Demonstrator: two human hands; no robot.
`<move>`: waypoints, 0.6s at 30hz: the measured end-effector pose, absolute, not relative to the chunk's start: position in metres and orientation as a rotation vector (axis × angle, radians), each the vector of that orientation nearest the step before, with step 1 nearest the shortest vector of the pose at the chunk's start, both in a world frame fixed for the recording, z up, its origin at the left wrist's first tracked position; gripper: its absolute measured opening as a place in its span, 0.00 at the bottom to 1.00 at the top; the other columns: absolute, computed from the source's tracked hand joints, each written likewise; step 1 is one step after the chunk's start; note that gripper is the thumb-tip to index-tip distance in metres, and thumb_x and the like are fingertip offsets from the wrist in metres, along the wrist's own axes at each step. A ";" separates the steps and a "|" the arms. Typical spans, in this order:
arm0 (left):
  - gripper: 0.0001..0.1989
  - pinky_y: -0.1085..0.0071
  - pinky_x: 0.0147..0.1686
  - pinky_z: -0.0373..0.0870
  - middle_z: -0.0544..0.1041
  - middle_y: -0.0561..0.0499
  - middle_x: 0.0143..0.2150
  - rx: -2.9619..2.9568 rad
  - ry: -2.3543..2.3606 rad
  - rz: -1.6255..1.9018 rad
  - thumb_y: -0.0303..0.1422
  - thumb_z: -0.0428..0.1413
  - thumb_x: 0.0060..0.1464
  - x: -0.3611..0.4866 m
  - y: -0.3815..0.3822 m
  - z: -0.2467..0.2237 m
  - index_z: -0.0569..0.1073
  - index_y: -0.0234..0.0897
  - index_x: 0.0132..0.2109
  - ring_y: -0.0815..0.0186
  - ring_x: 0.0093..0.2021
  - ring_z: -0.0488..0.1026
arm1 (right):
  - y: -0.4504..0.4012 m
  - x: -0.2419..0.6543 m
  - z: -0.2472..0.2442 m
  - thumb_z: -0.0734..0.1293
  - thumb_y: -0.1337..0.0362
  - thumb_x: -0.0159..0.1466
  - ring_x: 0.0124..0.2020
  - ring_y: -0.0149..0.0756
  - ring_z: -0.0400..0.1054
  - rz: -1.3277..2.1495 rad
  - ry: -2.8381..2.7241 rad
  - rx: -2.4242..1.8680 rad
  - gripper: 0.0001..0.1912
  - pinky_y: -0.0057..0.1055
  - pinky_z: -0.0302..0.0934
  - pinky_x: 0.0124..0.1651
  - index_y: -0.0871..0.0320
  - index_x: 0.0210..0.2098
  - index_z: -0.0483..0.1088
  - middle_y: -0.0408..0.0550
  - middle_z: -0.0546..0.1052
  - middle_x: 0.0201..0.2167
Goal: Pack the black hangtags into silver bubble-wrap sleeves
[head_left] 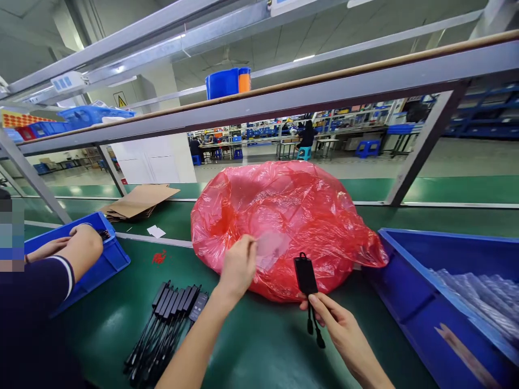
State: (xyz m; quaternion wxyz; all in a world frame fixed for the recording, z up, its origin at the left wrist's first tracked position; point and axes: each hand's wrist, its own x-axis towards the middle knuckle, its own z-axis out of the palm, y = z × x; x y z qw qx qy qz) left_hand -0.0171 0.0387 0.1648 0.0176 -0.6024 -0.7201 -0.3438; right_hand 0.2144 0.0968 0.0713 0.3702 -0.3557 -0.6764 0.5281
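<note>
A large red plastic bag (284, 216) lies on the green table. In front of it my left hand (239, 265) pinches a small clear plastic bag (272, 247) by its left edge. To the right, my right hand (334, 324) grips a black device (305, 274) near its lower end, its loop at the top and two short cables with thick ends hanging below. Beside my left forearm, several similar black devices (174, 302) lie in a row, their cables pointing toward the near edge.
A blue bin (405, 292) with clear plastic packages stands right. At left, a co-worker's arm (83, 248) reaches into a blue bin (117, 259). Flat cardboard (140, 201), white paper (156, 231) and red bits (159, 257) lie behind. A shelf rail (284, 97) crosses above.
</note>
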 end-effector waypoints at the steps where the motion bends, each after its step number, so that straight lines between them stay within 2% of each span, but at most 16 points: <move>1: 0.13 0.72 0.42 0.72 0.77 0.50 0.40 -1.838 -2.238 -1.375 0.35 0.40 0.72 -0.024 0.015 0.165 0.68 0.37 0.47 0.67 0.39 0.75 | 0.093 0.213 0.074 0.65 0.37 0.65 0.30 0.37 0.59 1.361 -1.754 -0.897 0.28 0.30 0.56 0.34 0.55 0.33 0.78 0.46 0.76 0.31; 3: 0.13 0.74 0.32 0.70 0.73 0.55 0.31 -1.848 -2.383 -1.731 0.39 0.44 0.70 -0.040 -0.026 0.156 0.67 0.38 0.41 0.69 0.30 0.73 | 0.084 0.209 0.081 0.64 0.38 0.65 0.29 0.37 0.59 1.376 -1.787 -0.867 0.27 0.30 0.57 0.34 0.56 0.32 0.77 0.46 0.75 0.30; 4: 0.13 0.74 0.29 0.69 0.71 0.56 0.29 -1.890 -2.495 -1.797 0.40 0.45 0.69 -0.046 -0.042 0.147 0.67 0.38 0.39 0.69 0.27 0.71 | 0.079 0.207 0.084 0.64 0.37 0.65 0.29 0.36 0.59 1.386 -1.800 -0.854 0.28 0.29 0.57 0.33 0.56 0.32 0.77 0.46 0.75 0.30; 6: 0.12 0.73 0.27 0.68 0.70 0.56 0.27 -1.990 -2.722 -1.582 0.37 0.46 0.68 -0.052 -0.060 0.123 0.68 0.37 0.37 0.67 0.26 0.70 | 0.069 0.204 0.091 0.64 0.36 0.65 0.27 0.36 0.60 1.419 -1.831 -0.830 0.29 0.29 0.59 0.32 0.56 0.32 0.77 0.47 0.76 0.30; 9: 0.08 0.64 0.42 0.72 0.76 0.47 0.39 -1.806 -2.760 -0.902 0.25 0.48 0.64 -0.036 -0.068 0.091 0.72 0.34 0.42 0.59 0.41 0.74 | 0.052 0.200 0.099 0.64 0.33 0.63 0.27 0.37 0.62 1.482 -1.897 -0.817 0.32 0.29 0.61 0.30 0.57 0.33 0.78 0.49 0.76 0.29; 11: 0.13 0.59 0.50 0.69 0.75 0.42 0.47 -1.713 -2.643 -0.609 0.20 0.47 0.61 -0.011 -0.069 0.075 0.73 0.33 0.47 0.54 0.50 0.72 | 0.042 0.199 0.103 0.64 0.31 0.61 0.26 0.37 0.63 1.520 -1.935 -0.839 0.34 0.29 0.62 0.30 0.56 0.32 0.78 0.49 0.75 0.27; 13: 0.13 0.59 0.51 0.70 0.75 0.42 0.50 -1.873 -2.575 -0.513 0.21 0.48 0.62 0.018 -0.072 0.062 0.73 0.34 0.49 0.53 0.52 0.71 | 0.033 0.200 0.103 0.64 0.30 0.60 0.26 0.37 0.64 1.554 -1.961 -0.857 0.34 0.29 0.63 0.29 0.56 0.32 0.77 0.48 0.75 0.27; 16: 0.10 0.60 0.50 0.71 0.76 0.41 0.50 -2.147 -2.611 -0.464 0.29 0.56 0.61 0.051 -0.080 0.046 0.75 0.34 0.50 0.51 0.52 0.72 | 0.022 0.204 0.098 0.64 0.31 0.61 0.25 0.37 0.63 1.592 -1.996 -0.850 0.33 0.29 0.63 0.28 0.56 0.32 0.76 0.48 0.75 0.28; 18: 0.11 0.58 0.52 0.70 0.75 0.39 0.51 -2.149 -2.690 -0.439 0.29 0.55 0.62 0.059 -0.083 0.039 0.75 0.32 0.51 0.49 0.54 0.71 | 0.018 0.210 0.090 0.64 0.31 0.61 0.24 0.36 0.62 1.610 -2.030 -0.869 0.32 0.28 0.61 0.27 0.55 0.31 0.75 0.47 0.74 0.27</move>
